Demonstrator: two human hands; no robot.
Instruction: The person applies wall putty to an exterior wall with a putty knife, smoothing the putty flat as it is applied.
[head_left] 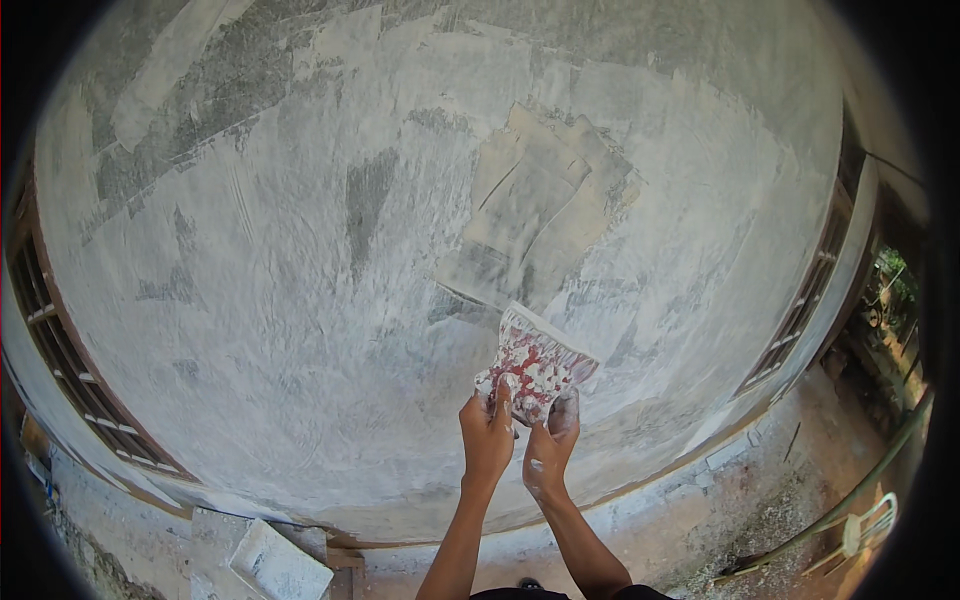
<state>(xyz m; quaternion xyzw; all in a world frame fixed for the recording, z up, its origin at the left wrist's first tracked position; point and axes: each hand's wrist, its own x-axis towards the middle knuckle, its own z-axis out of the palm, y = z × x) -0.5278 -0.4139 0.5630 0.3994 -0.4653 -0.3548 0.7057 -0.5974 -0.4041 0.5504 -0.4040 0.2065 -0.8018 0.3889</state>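
Both my hands grip a wide putty scraper (540, 365), red underneath and crusted with white putty. My left hand (488, 425) closes round its lower left corner, with the thumb lying up over the face. Closed on the lower right part is my right hand (552, 445), its fingers smeared with white. The tool is tilted, its broad edge up against or close to the grey wall (300, 320); contact cannot be made out. Just above that edge spreads a damp-looking beige and grey putty patch (540, 195).
Barred windows stand at the left (75, 360) and right (805, 290) of the wall. Down at the lower left, a white-coated slab or box (281, 560) rests on a board. A long pole (850, 495) and a pale chair-like frame (870, 525) are at the lower right.
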